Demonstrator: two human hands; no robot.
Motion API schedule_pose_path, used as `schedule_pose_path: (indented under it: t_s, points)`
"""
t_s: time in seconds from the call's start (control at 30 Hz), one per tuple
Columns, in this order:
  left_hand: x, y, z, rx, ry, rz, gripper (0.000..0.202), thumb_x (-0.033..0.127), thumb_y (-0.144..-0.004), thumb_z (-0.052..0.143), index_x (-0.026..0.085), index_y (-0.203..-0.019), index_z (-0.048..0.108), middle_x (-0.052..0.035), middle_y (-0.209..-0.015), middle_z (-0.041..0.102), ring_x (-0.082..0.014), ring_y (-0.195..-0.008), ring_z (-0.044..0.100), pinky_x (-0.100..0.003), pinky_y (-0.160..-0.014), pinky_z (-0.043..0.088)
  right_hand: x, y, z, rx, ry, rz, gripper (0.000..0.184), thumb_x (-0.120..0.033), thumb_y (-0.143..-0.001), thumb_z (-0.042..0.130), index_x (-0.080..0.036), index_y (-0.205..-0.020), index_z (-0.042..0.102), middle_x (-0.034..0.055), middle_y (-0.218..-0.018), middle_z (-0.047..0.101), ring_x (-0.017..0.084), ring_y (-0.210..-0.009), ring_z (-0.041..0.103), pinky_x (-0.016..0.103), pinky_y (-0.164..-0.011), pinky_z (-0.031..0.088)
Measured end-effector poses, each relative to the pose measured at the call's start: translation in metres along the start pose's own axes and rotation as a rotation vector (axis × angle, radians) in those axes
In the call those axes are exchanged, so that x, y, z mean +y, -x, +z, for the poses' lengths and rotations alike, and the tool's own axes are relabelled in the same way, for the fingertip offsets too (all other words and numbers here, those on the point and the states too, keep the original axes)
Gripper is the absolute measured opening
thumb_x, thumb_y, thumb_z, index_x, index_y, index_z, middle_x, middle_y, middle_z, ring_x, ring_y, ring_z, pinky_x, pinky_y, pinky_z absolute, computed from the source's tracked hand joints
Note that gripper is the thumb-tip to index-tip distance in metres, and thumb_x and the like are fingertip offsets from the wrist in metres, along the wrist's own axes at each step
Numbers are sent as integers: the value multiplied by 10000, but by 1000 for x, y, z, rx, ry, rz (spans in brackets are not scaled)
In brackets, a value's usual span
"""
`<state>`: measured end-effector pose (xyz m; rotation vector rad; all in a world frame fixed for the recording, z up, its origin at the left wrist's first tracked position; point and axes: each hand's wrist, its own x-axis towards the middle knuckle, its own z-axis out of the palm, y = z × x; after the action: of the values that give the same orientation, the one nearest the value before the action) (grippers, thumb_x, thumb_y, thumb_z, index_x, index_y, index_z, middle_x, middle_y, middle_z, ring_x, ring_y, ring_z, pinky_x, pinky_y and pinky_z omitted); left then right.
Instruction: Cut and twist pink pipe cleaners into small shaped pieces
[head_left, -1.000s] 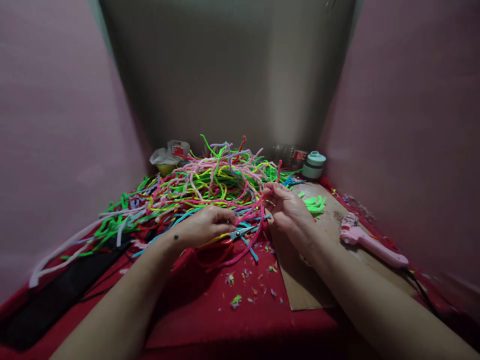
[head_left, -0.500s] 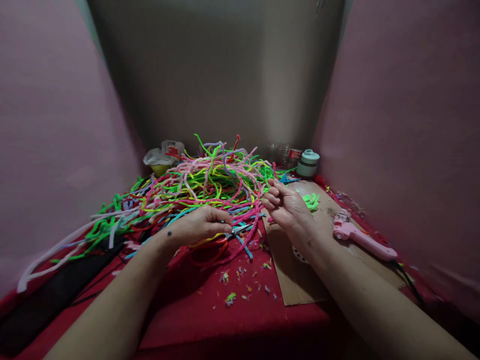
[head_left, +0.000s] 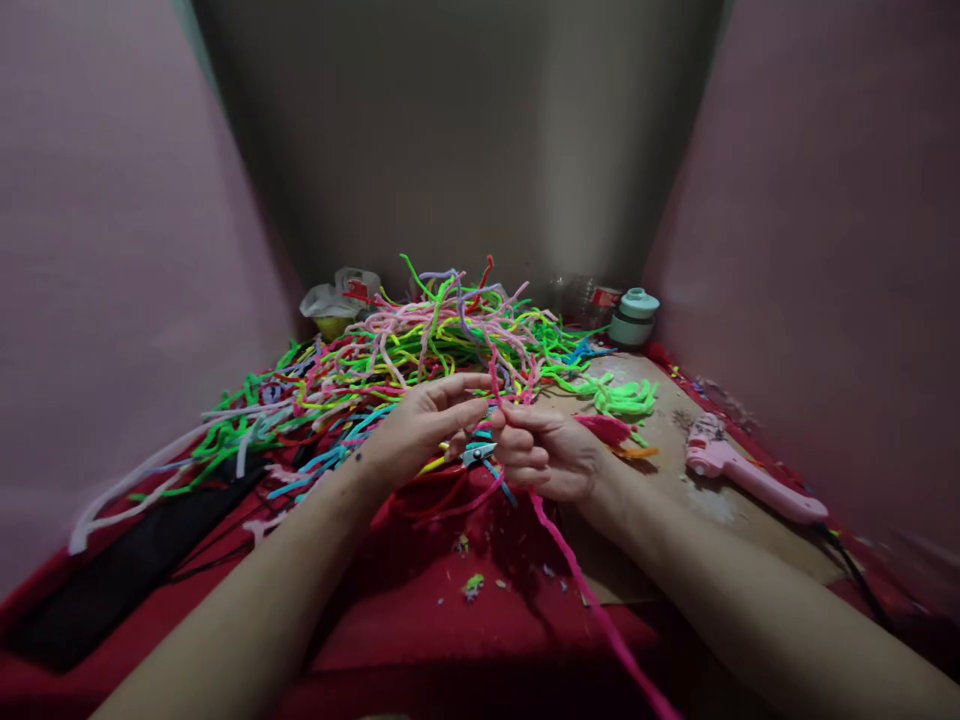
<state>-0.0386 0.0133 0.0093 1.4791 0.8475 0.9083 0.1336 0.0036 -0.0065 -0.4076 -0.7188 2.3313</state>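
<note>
Far right: lidded pale-green jar (head_left: 632, 317), contents not visible. Far left: white plastic bag (head_left: 335, 300) over a yellow pot (head_left: 332, 325), contents unclear.

Centre, on red cloth (head_left: 420, 640): heap of mixed-colour pipe cleaners (head_left: 420, 350).

Right hand (head_left: 547, 455): fingers curled, pinching a pink pipe cleaner (head_left: 577, 575) that rises toward the heap and trails near and right, off the bottom edge.

Left hand (head_left: 420, 425): fingers loosely open, tips touching the same stem just left of the right hand.

Scissors (head_left: 478, 455): beneath both hands.

Right, on cardboard (head_left: 675, 470): pink glue gun (head_left: 742, 475).
</note>
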Motion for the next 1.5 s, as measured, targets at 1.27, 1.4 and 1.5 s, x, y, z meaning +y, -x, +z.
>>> schedule_pose_path:
  t_s: [1.27, 1.4, 1.5]
  points:
    - [12, 2, -19, -28, -467, -115, 258, 401, -734, 588, 156, -665, 545, 28, -533, 485, -80, -468, 403, -214, -453, 275, 4, -6, -3, 299, 277, -424, 50, -145, -669, 589, -124, -715, 597, -82, -415, 414, 16, -332, 173, 188, -349, 117]
    - [14, 5, -31, -245, -1211, -102, 145, 318, -693, 583, 183, -683, 532, 16, -609, 506, -108, -531, 404, -232, -480, 252, -5, -6, -8, 324, 216, -456, 40, -135, -664, 581, -115, -697, 594, -69, -422, 436, 17, -336, 199, 176, -343, 122]
    - [0, 4, -30, -331, -1457, -32, 71, 261, -714, 525, 198, -747, 528, -3, -678, 536, -124, -554, 414, -243, -493, 251, -4, -7, -11, 313, 207, -407, 34, -142, -657, 595, -119, -682, 591, -65, -423, 445, 16, -333, 219, 168, -342, 135]
